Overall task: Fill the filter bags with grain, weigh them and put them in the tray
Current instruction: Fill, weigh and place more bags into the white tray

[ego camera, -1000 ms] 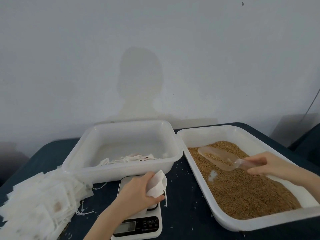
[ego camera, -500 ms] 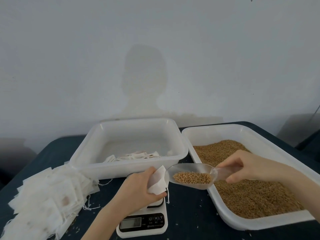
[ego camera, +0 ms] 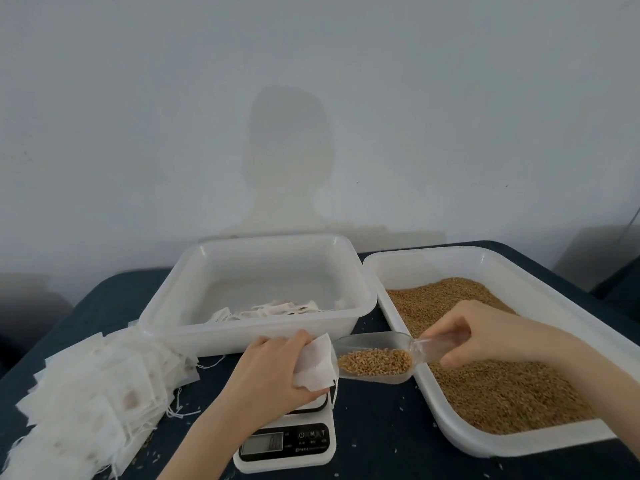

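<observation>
Left hand: your left hand (ego camera: 273,372) grips a small white paper filter bag (ego camera: 317,363) above the scale, thumb and fingers curled round it, its mouth turned toward the scoop.
Right hand: your right hand (ego camera: 481,332) pinches the handle of a clear plastic scoop (ego camera: 375,358), fingers curled over it.
Scoop: lies nearly level, holding a small heap of brown grain; its front lip sits just beside the bag's edge, perhaps touching it, though the view is too soft to be sure.
Scale: a white digital kitchen scale (ego camera: 287,445) stands on the desk under your left hand; its display is too blurred to read.
Grain tray: a long white plastic tray of brown grain (ego camera: 491,386) lies to your right, its near-left rim under the scoop.
Receiving tray: a deep white plastic tray (ego camera: 256,336) stands behind the scale, with a few flat white bags lying along its near wall.
Spare bags: a loose pile of empty white filter bags with strings (ego camera: 93,403) lies at your left.
Desk: a dark blue desk (ego camera: 374,431) carries everything, with stray grains scattered on it.
</observation>
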The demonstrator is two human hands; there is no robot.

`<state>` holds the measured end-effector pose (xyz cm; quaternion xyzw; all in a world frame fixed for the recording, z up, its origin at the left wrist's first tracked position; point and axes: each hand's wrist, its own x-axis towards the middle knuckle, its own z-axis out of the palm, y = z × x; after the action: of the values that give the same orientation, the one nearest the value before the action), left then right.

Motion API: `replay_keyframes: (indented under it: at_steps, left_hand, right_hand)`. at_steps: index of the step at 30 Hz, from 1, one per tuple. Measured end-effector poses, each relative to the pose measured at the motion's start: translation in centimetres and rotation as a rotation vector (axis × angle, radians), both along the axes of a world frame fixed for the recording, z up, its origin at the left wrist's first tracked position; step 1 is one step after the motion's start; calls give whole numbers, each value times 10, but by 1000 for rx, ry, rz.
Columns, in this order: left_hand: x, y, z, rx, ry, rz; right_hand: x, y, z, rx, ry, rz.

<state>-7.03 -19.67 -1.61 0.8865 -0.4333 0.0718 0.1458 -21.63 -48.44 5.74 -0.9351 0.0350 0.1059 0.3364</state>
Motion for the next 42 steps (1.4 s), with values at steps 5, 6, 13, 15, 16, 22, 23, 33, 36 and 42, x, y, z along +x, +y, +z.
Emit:
replay_keyframes:
  at_steps: [5,6,13,15,16,22,23,33,36,42]
  left_hand:
    - [0,-4,2,23,4,2]
    - [-1,-6,2,29,18,-5]
    - [-4,-10,5,52,86,-12]
    - [-5,-9,7,82,100,-21]
    - [-6,-8,8,108,128,-39]
    - [2,4,11,152,284,-119]
    - [4,6,12,141,266,-111]
    - [17,15,9,-59,183,-23]
    - [17,15,7,-64,140,8]
    - [15,16,1,-260,134,87]
  right_hand:
    - [2,6,-2,-3,17,5]
    - [3,8,-3,-3,22,9]
    - [15,13,-7,56,23,43]
    - [20,14,-8,58,20,32]
    - [22,15,-8,62,19,29]
    - [35,20,0,50,57,33]
    - [37,21,2,42,61,29]
    - [60,43,19,-95,6,73]
    - [70,48,29,-210,-5,81]
    - [84,68,62,-461,-42,85]
